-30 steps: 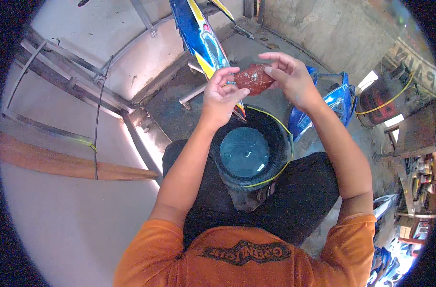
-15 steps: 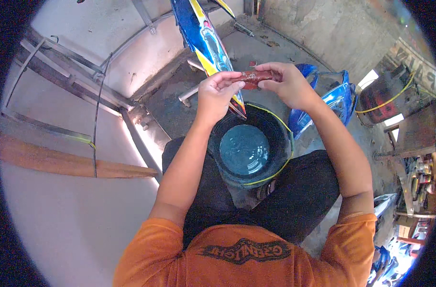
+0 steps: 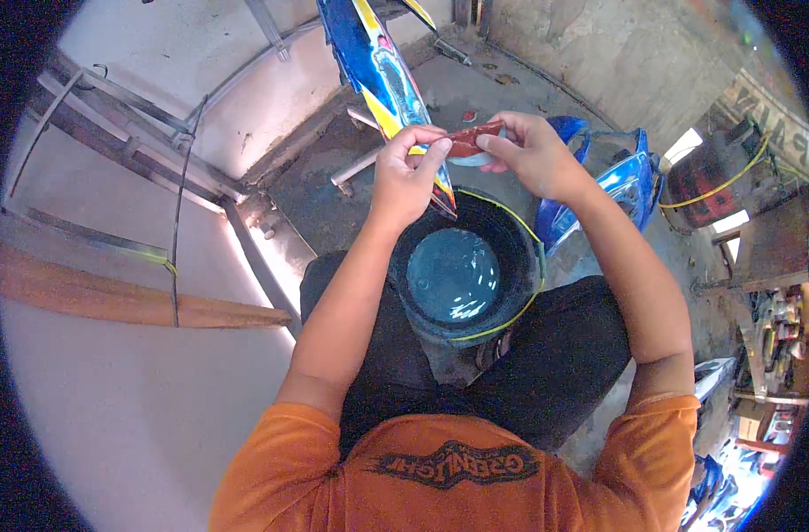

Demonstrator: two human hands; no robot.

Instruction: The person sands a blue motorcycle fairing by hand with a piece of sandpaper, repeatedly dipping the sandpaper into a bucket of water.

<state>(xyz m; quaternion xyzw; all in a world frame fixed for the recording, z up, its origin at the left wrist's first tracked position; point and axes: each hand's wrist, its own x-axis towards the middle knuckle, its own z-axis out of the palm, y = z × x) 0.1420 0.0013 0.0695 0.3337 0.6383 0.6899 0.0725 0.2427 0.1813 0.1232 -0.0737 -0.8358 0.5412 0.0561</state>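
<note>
Over the far rim of the bucket, both hands stretch a small reddish-brown piece of sandpaper (image 3: 471,137) between them. My left hand (image 3: 411,173) pinches its left end with thumb and fingers. At the other end my right hand (image 3: 533,155) grips it, thumb on top. A pale underside shows along the sheet's lower edge. Below the hands stands a black bucket (image 3: 527,279) with a yellow-green rim, holding water (image 3: 449,275) that has ripples and bright reflections. Just behind my left hand, a long blue, yellow and white glossy body panel (image 3: 391,84) slants down, its tip above the bucket.
A blue, glossy curved panel (image 3: 613,191) lies on the floor to the right. Farther right are a dark red round container (image 3: 702,191) and cluttered shelves (image 3: 781,341). A wooden beam (image 3: 147,288) and metal bars line the left wall. A small red scrap (image 3: 469,116) lies beyond my hands.
The sandpaper has turned between my fingers, so its pale underside now shows. My right thumb has shifted onto its face. Fresh bright ripples have appeared on the water.
</note>
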